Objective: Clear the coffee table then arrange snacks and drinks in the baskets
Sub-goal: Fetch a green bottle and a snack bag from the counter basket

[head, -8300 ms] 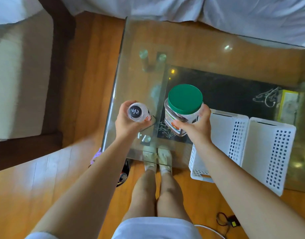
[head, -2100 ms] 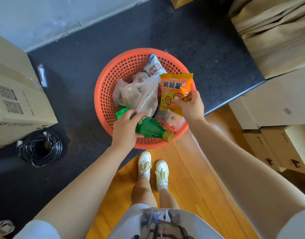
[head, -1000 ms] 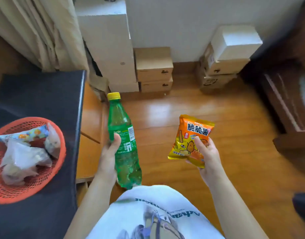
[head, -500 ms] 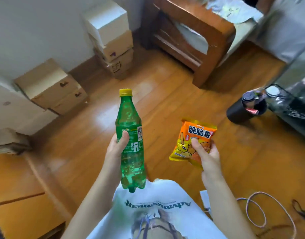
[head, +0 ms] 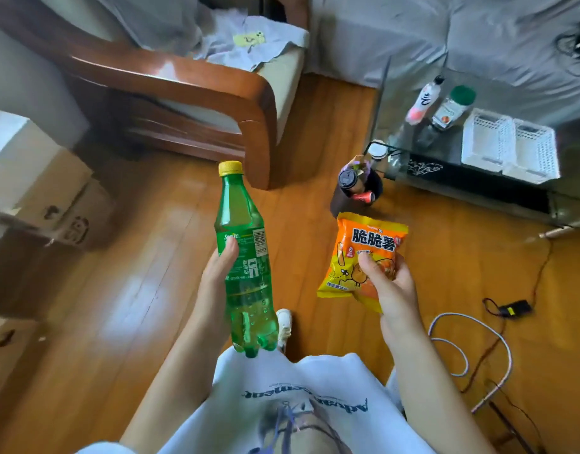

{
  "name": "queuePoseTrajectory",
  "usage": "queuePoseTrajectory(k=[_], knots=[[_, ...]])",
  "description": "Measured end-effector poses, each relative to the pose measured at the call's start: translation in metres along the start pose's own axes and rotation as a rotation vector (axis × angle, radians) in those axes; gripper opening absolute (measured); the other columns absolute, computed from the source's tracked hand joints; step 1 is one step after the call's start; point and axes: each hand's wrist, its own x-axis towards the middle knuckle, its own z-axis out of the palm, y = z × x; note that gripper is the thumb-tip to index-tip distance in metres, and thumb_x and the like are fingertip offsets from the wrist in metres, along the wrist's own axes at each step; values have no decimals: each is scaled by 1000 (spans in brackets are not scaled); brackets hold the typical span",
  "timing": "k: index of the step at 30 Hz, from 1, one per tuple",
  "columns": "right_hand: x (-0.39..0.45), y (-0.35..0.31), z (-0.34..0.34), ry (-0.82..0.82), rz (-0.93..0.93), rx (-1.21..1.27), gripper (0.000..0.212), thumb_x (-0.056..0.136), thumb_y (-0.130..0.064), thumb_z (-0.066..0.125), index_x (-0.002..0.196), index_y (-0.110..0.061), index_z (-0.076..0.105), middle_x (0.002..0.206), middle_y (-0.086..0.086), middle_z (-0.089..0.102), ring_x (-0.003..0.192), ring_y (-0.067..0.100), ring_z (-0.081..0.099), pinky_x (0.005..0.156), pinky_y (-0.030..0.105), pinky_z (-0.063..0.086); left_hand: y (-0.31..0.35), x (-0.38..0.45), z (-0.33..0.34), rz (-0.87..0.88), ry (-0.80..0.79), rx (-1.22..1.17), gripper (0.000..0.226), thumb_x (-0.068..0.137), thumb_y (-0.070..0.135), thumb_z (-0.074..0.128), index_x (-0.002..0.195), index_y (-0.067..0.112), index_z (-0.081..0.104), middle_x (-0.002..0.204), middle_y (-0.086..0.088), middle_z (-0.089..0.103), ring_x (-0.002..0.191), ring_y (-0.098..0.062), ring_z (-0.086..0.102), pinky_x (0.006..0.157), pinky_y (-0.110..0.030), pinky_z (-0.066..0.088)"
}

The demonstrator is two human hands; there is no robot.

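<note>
Progress: the two white baskets point(head: 508, 144) at upper right of frame look unfilled; a jar point(head: 454, 106) stands on the counter point(head: 445, 149). Centre frame, my left grip point(head: 216, 283) wraps the green bottle point(head: 244, 257). Right of it, my right grip point(head: 388, 283) pinches the orange snack packet point(head: 364, 257).

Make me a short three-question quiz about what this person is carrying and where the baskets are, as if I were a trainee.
1. True or false: the left hand holds the green bottle upright, yellow cap on top.
2. What does the right hand pinch? A) a glass jar B) an orange snack bag C) a white cable
3. Fill in: the two white baskets sit side by side on the glass ____.

Key:
1. True.
2. B, the orange snack bag.
3. Coffee table, where a pink-and-white bottle and a green-lidded jar also stand.
</note>
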Motion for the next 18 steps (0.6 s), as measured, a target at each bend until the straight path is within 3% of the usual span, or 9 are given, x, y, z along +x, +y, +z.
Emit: queuePoseTrajectory(k=[7,10,15,18], knots=[[61,-36,-21,204,-20,65,60,51,-54,75,106,-35,61,98,-13,72,87,5,69,59,16,53,51,91,79,-51,-205,85,78,61,66,60,113,9,61,89,-11,66,74,-23,64,57,-33,54],[77,-39,-40,299,-4,107,60,49,-56,75,105,-37,61,97,-17,72,87,2,69,57,14,53,54,118,108,-110,-278,84,67,64,63,61,106,11,64,86,-11,66,72,-23,65,58,-34,54],[113,-50,-75,419,47,154,60,49,-58,74,105,-42,59,106,-13,69,95,10,66,66,23,54,52,160,161,-159,-367,151,67,65,62,61,108,11,64,87,-10,66,71,-21,64,56,-32,54],[147,-61,-103,444,49,159,66,50,-59,73,110,-37,59,107,-10,69,97,13,67,70,28,56,47,187,202,-174,-407,166,54,69,60,58,99,16,69,84,-8,67,70,-20,65,57,-32,54]])
